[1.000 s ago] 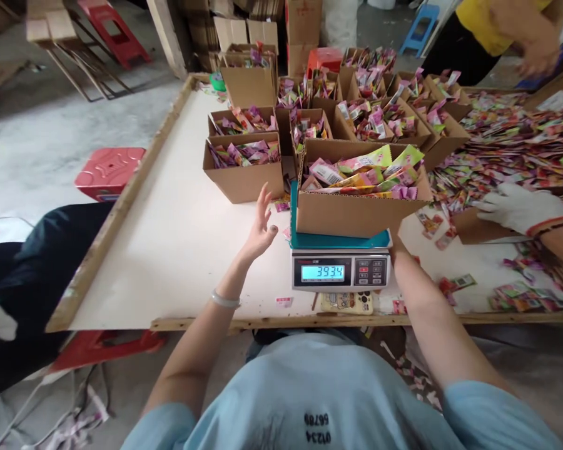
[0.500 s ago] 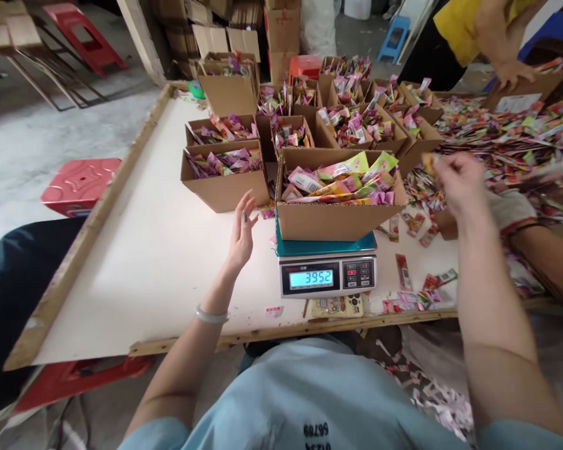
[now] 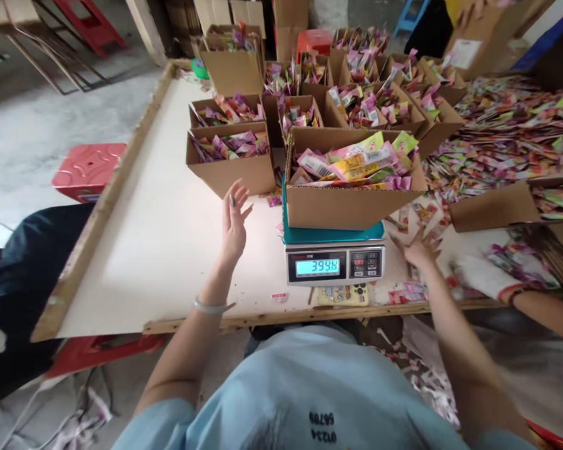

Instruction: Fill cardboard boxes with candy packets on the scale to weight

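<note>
Grey concrete floor extends across the upper left of the frame, with a red plastic stool close to the left side of the worktable. Brown cartons are stacked at the top centre. The worktable has a smooth white top, finished with raw wooden edging; small dark specks and a red-and-white label lie near its front edge.

At the centre, a silver-grey digital scale with a teal pan stands near the front edge. Its display is lit; the figures begin 394 and the last digit is unclear. An open brown cardboard box of pink, yellow and green sachets rests on the pan. A cream patterned flat object lies partly under the scale's front. Similar filled boxes stand in rows behind, and a broad heap of loose sachets covers the right side of the surface.

Left hand: open, raised over the white top, fingers apart, left of the scale. Right hand: open, fingers spread, just right of the scale, near loose sachets; contact with them cannot be determined. Another person's white-gloved hand is at the lower right, near scattered sachets. A further person stands at the upper right, a hand at a large brown carton.
</note>
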A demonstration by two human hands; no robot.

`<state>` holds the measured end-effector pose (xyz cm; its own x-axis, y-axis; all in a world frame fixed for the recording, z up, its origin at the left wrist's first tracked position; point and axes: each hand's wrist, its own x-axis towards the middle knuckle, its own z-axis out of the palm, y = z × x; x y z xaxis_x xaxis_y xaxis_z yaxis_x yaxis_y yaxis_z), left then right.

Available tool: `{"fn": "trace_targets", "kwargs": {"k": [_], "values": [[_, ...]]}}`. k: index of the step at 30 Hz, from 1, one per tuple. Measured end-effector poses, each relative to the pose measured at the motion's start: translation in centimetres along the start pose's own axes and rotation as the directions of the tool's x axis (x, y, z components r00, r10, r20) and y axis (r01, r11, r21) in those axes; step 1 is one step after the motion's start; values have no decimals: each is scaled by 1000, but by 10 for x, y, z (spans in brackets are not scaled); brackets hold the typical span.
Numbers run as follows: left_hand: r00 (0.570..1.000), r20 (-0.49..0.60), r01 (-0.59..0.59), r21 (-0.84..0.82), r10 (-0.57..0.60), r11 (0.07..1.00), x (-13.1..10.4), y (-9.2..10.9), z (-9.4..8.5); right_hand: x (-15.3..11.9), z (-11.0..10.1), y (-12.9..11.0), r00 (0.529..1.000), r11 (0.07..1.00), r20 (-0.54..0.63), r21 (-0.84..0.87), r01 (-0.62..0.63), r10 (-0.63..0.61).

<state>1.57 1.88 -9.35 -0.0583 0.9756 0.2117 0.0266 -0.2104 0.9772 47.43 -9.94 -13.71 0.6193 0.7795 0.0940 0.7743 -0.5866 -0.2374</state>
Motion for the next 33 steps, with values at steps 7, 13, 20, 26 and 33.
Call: {"fn": "trace_targets", "kwargs": {"k": [7,13,20,26,33], "values": [[1000,-19,-19,-22,19,1000,0,5,9,-26,44,16,987,979,79,-163,-122,137],[997,-61,-41,-23,40,999,-5,5,1,-47,30,23,969,957,120,-220,-188,218],[998,-38,-45,-21,44,999,0,3,8,-12,-48,-18,994,997,-88,-40,-62,59],[996,-21,-84,-21,83,996,-2,18,17,14,-208,-174,558,597,-449,65,799,-698],[994,-92,-51,-4,51,999,-9,13,-9,54,-165,-138,749,783,-527,225,580,-403]]}}
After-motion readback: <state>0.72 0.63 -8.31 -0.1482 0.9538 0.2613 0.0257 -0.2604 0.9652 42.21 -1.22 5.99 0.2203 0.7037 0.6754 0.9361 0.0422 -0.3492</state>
